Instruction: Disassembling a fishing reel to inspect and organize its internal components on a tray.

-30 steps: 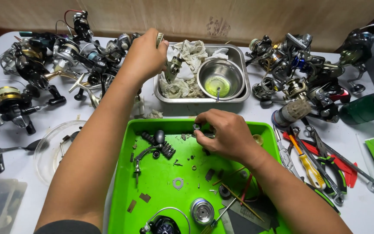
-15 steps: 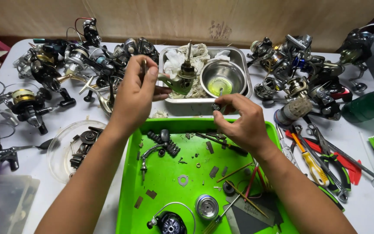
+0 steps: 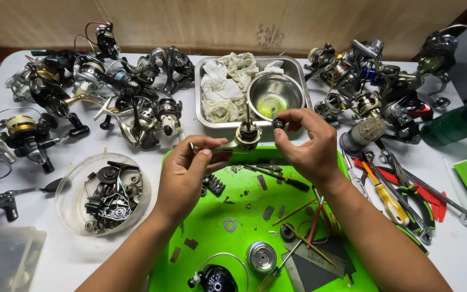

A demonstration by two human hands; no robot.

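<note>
Left hand (image 3: 190, 170) grasps a gold reel body (image 3: 242, 139) with upright shaft, held above the far edge of the green tray (image 3: 212, 238). Right hand (image 3: 309, 146) pinches a small dark ring part (image 3: 279, 123) just beside the shaft tip, near the steel bowl (image 3: 293, 86).

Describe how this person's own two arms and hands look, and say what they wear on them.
Both forearms are bare as far as the picture's lower edge; no sleeve or cuff shows. The left hand and the right hand wear no gloves, and no watch, bracelet or ring is visible. Fingernails are short and unpainted. No tattoos or other markings show on either arm.
</note>
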